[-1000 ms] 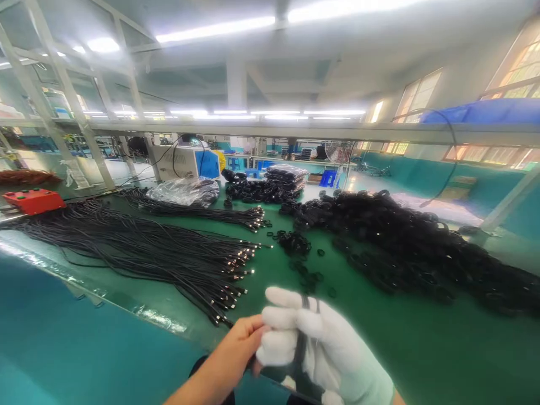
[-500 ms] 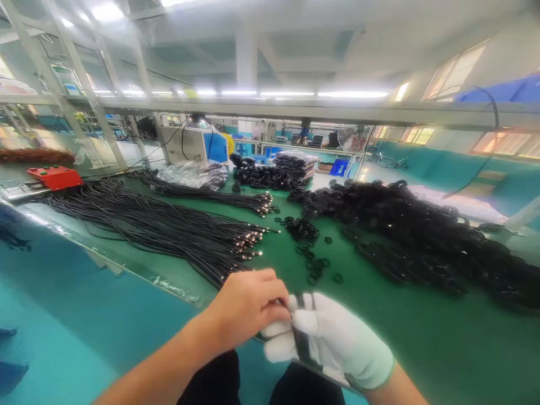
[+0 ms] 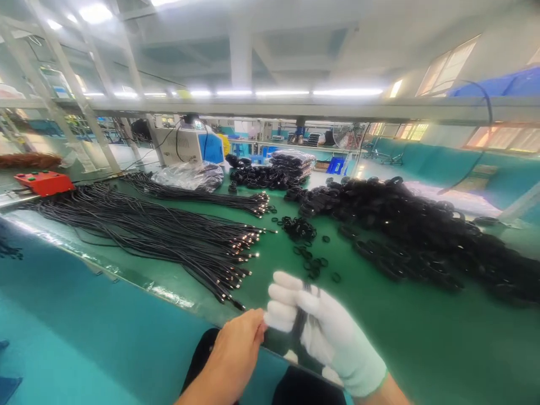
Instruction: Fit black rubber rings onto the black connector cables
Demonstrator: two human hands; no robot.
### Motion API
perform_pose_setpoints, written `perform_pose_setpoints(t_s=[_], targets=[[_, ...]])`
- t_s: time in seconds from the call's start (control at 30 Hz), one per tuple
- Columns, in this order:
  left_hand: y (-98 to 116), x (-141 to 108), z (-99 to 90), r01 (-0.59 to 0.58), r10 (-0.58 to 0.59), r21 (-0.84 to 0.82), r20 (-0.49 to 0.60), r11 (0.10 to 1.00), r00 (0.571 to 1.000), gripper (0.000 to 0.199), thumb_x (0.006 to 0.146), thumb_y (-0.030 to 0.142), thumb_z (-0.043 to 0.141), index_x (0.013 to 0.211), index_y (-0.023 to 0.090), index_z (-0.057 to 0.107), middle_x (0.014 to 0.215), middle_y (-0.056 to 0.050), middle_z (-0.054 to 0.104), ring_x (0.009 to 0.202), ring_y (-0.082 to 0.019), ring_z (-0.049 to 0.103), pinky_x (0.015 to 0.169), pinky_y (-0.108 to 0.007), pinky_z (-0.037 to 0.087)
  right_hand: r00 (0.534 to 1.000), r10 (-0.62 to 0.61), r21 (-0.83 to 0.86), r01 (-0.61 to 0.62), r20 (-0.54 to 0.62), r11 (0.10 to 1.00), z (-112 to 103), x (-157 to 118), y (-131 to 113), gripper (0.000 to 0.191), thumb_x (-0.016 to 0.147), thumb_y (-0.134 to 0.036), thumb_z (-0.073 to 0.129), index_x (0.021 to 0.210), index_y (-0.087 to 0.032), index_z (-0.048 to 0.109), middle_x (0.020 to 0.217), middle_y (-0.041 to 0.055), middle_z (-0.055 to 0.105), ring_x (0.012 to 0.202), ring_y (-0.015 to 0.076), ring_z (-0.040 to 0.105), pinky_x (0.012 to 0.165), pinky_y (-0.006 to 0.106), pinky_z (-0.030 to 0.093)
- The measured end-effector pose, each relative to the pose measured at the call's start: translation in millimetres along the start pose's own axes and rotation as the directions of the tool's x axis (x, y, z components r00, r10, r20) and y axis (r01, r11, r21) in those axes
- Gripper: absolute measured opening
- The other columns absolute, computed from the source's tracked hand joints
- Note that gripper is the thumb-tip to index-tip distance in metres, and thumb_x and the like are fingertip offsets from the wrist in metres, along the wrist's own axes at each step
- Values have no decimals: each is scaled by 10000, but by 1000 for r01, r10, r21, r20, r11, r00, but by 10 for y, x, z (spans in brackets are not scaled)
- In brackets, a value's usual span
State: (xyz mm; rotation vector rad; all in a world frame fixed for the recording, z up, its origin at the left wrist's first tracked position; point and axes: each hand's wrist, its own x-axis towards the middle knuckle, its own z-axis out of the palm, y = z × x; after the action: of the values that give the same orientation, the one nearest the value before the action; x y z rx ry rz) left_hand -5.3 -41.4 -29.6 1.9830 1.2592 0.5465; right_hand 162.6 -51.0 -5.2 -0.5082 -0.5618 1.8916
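Note:
My right hand [image 3: 324, 329], in a white glove, curls around a black cable [image 3: 300, 322] that crosses the palm in several strands. My bare left hand [image 3: 240, 343] is closed in a pinch close to the gloved fingertips; whatever lies between its fingers is hidden. Both hands are over the near edge of the green table [image 3: 270, 259]. Just beyond my left hand lie many straight black cables [image 3: 169, 225], their metal connector ends pointing right.
Small black rings [image 3: 298, 228] lie mid-table. A big heap of coiled black cables [image 3: 400, 225] fills the right side. At the back are a clear plastic bag [image 3: 189, 175] and more coils [image 3: 270, 175]. A red control box [image 3: 44, 183] sits far left; a metal rail [image 3: 270, 107] runs overhead.
My left hand has moved down and to the left, off the top of the gloved fingers. The gloved fingers now show more fully, with the black strands still across them. The view has shifted slightly.

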Motion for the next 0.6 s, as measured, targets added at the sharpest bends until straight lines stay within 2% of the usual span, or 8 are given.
perform_pose_setpoints(t_s=[0.07, 0.13, 0.2, 0.27, 0.37, 0.43, 0.53, 0.6], targets=[[61, -80, 39, 17, 17, 369, -89, 929, 996, 274, 903, 178, 338, 800, 185, 591, 743, -30, 619, 631, -162, 571, 543, -249, 310, 996, -90, -6, 90, 10, 996, -44, 24, -74, 358, 799, -230, 655, 1140, -147, 582, 1005, 88, 663, 888, 204, 636, 953, 483, 393], [141, -128, 65, -28, 84, 522, -84, 852, 993, 266, 892, 158, 346, 829, 201, 601, 755, -34, 637, 636, -174, 599, 523, -255, 287, 991, -132, -32, 132, -13, 991, -61, 44, -122, 350, 803, -251, 655, 1135, -158, 590, 1047, 89, 658, 923, 209, 632, 979, 488, 383], [211, -146, 82, -100, 174, 579, -73, 809, 982, 240, 862, 146, 381, 777, 208, 596, 702, -23, 629, 595, -178, 594, 497, -269, 258, 988, -141, -73, 137, -67, 988, -49, 49, -141, 374, 792, -282, 671, 1139, -167, 589, 1135, 108, 633, 977, 234, 626, 984, 495, 383], [257, -140, 87, -175, 280, 598, -86, 782, 956, 211, 831, 138, 419, 713, 211, 577, 643, -10, 605, 540, -174, 565, 480, -286, 231, 984, -131, -116, 117, -121, 986, -19, 37, -141, 403, 771, -292, 695, 1137, -165, 586, 1131, 119, 636, 968, 243, 633, 965, 490, 399], [282, -105, 53, -279, 434, 620, -112, 734, 894, 209, 811, 118, 454, 639, 206, 535, 589, 4, 565, 492, -162, 511, 475, -304, 218, 980, -96, -163, 67, -176, 984, 29, 0, -123, 450, 732, -281, 733, 1134, -152, 580, 1055, 120, 662, 905, 239, 648, 917, 472, 429], [289, -71, -13, -348, 513, 633, -92, 692, 853, 208, 809, 108, 473, 630, 202, 519, 595, 10, 556, 493, -155, 485, 483, -308, 225, 978, -75, -193, 36, -196, 981, 51, -21, -102, 464, 731, -271, 734, 1145, -142, 571, 1054, 129, 661, 895, 231, 647, 889, 442, 447], [306, -2, -194, -460, 604, 646, -1, 609, 797, 191, 830, 123, 492, 655, 195, 518, 647, 13, 556, 538, -146, 471, 516, -302, 259, 984, -33, -223, -7, -177, 975, 71, -26, -48, 403, 773, -225, 693, 1144, -125, 570, 1021, 126, 666, 882, 199, 636, 825, 363, 473], [318, 57, -348, -521, 631, 632, 64, 574, 773, 169, 854, 173, 506, 688, 191, 530, 702, 13, 559, 581, -138, 473, 547, -286, 291, 996, 20, -207, -37, -85, 978, 79, -13, 2, 328, 803, -195, 655, 1114, -114, 588, 943, 102, 673, 820, 167, 625, 797, 337, 474]])
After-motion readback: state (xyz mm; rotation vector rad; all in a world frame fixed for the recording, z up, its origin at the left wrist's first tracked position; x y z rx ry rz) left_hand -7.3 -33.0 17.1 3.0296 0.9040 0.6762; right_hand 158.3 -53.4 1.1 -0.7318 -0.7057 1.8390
